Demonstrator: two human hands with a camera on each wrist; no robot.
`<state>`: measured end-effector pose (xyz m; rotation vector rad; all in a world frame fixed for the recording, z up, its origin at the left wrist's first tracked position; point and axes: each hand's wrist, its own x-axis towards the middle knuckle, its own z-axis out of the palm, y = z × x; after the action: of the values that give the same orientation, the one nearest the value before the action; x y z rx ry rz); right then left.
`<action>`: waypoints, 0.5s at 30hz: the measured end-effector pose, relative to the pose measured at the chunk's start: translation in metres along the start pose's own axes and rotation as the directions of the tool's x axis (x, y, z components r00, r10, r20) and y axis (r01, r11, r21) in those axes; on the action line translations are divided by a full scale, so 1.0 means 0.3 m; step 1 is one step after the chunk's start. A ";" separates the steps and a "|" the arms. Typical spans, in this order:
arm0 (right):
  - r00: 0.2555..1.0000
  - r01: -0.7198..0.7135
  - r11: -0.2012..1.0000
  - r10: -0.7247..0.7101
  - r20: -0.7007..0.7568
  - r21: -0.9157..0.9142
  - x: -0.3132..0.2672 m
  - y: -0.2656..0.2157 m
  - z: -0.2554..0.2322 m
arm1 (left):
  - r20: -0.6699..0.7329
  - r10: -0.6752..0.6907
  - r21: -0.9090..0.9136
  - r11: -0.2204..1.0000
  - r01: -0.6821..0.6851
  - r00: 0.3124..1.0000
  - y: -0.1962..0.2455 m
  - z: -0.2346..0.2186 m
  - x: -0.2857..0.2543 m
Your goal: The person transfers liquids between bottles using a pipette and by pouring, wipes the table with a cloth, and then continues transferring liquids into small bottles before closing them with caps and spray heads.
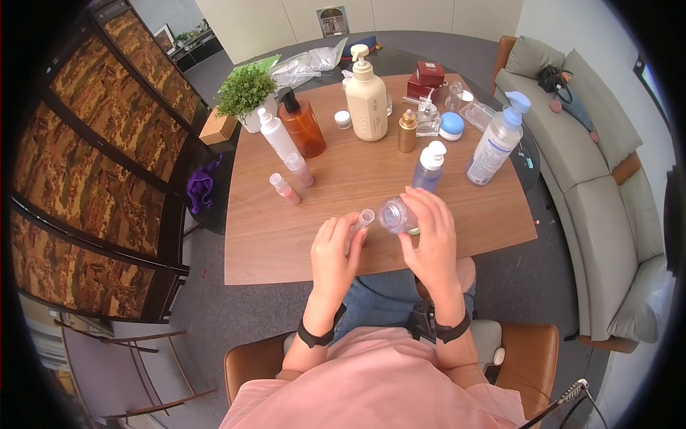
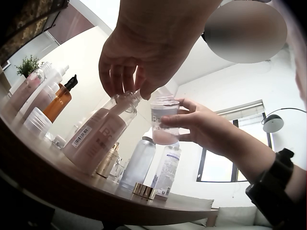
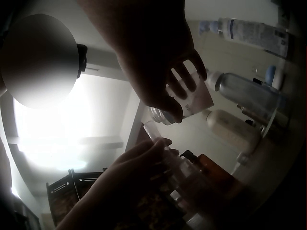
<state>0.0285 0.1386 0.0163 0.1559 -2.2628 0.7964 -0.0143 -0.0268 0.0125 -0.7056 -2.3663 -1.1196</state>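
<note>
My left hand [image 1: 332, 252] [image 2: 148, 43] [image 3: 127, 175] grips a small clear bottle [image 1: 363, 220] [image 3: 154, 130] near its uncapped neck, which points up. In my right hand [image 1: 434, 243] [image 2: 208, 125] [image 3: 153, 57] is a wider clear bottle [image 1: 395, 215] [image 2: 165, 117] [image 3: 194, 99] with pale lettering, fingers and thumb round its body. It is tilted in the head view, its open mouth facing the small bottle's mouth. The two mouths are close together; whether they touch I cannot tell. The left wrist view shows pinkish contents low in the wider bottle.
Beyond my hands stand a blue-tinted pump bottle [image 1: 429, 168], a large cream pump bottle [image 1: 367, 107], an amber bottle [image 1: 305, 130], a gold bottle [image 1: 406, 134] and a blue-lidded jar [image 1: 451, 126]. Two small pink bottles and a potted plant [image 1: 248, 91] stand left on the wooden table [image 1: 264, 243].
</note>
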 end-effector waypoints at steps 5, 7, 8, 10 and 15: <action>1.000 -0.027 1.000 0.027 -0.005 0.010 -0.001 0.008 -0.006 | -0.004 0.016 0.006 1.000 -0.016 1.000 -0.002 0.002 0.002; 0.999 -0.040 0.999 0.040 -0.007 0.016 0.000 0.010 -0.006 | 0.003 0.007 0.001 1.000 -0.007 1.000 0.000 0.001 0.003; 0.999 -0.040 0.999 0.040 -0.011 0.022 0.001 0.010 -0.007 | 0.003 0.006 0.001 1.000 -0.006 1.000 -0.001 0.002 0.003; 0.999 -0.040 0.999 0.040 -0.014 0.028 0.005 0.008 -0.008 | 0.000 0.007 -0.006 1.000 -0.007 1.000 -0.001 0.002 0.003; 1.000 -0.016 1.000 0.016 -0.017 0.011 0.020 -0.003 -0.006 | 0.003 0.008 -0.010 1.000 -0.008 1.000 -0.003 0.003 0.004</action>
<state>0.0255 0.1397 0.0217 0.1359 -2.2469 0.8160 -0.0159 -0.0261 0.0121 -0.7201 -2.3596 -1.1286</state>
